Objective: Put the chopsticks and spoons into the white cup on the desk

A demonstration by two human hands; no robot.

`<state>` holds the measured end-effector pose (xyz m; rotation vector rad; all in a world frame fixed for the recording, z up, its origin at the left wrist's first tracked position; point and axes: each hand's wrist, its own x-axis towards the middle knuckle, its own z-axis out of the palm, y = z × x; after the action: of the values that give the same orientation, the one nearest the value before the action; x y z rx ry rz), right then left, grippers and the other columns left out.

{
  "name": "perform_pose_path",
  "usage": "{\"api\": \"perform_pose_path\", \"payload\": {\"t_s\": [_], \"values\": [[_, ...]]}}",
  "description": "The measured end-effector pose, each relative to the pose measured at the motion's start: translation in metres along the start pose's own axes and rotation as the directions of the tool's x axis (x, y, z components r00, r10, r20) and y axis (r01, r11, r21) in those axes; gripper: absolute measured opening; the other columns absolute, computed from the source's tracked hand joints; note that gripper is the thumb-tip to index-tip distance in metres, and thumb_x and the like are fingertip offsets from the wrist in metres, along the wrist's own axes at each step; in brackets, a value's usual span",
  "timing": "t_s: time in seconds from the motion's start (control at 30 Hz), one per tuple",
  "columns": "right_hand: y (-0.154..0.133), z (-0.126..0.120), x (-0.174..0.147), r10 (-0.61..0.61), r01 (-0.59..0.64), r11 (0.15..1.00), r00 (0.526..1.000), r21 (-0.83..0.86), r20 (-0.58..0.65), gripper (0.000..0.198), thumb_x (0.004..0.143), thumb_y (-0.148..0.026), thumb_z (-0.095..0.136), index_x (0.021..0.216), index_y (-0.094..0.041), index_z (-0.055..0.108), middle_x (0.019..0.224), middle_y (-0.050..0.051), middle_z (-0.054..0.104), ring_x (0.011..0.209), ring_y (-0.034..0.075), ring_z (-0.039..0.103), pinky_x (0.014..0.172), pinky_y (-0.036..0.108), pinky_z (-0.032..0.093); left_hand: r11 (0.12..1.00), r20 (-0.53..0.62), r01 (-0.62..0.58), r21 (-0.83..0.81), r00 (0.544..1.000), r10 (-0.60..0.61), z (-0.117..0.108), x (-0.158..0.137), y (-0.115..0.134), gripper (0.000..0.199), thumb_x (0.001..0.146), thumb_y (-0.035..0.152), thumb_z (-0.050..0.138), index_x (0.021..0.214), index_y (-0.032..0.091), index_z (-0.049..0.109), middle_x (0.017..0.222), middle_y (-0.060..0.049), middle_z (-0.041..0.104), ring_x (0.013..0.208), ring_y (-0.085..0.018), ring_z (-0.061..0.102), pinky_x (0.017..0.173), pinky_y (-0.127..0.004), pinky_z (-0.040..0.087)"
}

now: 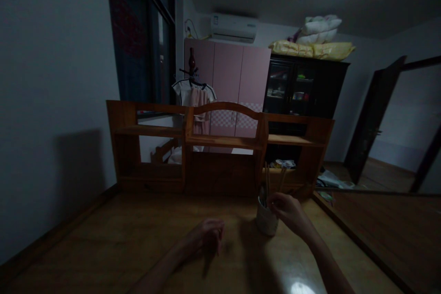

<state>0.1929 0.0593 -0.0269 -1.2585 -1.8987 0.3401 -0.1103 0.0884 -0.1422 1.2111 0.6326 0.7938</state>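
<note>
A pale cylindrical holder [267,220] stands upright on the wooden table, toward the right. Thin wooden sticks that look like chopsticks [267,175] rise out of it, along with a dark rounded utensil [262,195] like a spoon. At the holder's rim is my right hand [287,209], its fingers pinched together; whatever they grip is hidden in the dim light. My left hand [206,234] hovers over the tabletop left of the holder, fingers loosely bent and apart, with nothing visible in them.
A wooden shelf unit [223,140] lines the table's [138,239] back edge, behind the holder. A small plastic-wrapped bundle [283,164] sits on its right shelf. The wall [51,101] borders the left side. Beyond are pink wardrobes [227,71] and a dark cabinet [324,87].
</note>
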Motion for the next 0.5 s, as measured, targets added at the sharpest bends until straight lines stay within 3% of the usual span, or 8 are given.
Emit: {"api": "perform_pose_path", "payload": {"t_s": [0.2, 0.5], "values": [[0.009, 0.011, 0.005, 0.057, -0.056, 0.997, 0.998, 0.06, -0.023, 0.024, 0.078, -0.034, 0.054, 0.086, -0.017, 0.069, 0.07, 0.004, 0.067, 0.057, 0.02, 0.064, 0.051, 0.025, 0.045, 1.0, -0.014, 0.005, 0.001, 1.0, -0.005, -0.004, 0.004, -0.006, 0.036, 0.069, 0.049, 0.067, 0.063, 0.014, 0.06, 0.048, -0.003, 0.059, 0.039, -0.017, 0.058, 0.041, -0.024, 0.043], [0.008, 0.021, 0.004, 0.014, -0.012, 1.0, 0.996, 0.024, -0.086, 0.018, 0.078, -0.033, 0.057, 0.078, -0.02, 0.071, 0.079, 0.004, 0.07, 0.074, 0.024, 0.067, 0.063, 0.028, 0.046, 1.0, 0.014, 0.003, 0.005, 1.0, -0.003, -0.005, 0.005, -0.007, 0.037, 0.071, 0.05, 0.065, 0.063, 0.013, 0.06, 0.049, -0.005, 0.061, 0.04, -0.018, 0.059, 0.039, -0.023, 0.041]]}}
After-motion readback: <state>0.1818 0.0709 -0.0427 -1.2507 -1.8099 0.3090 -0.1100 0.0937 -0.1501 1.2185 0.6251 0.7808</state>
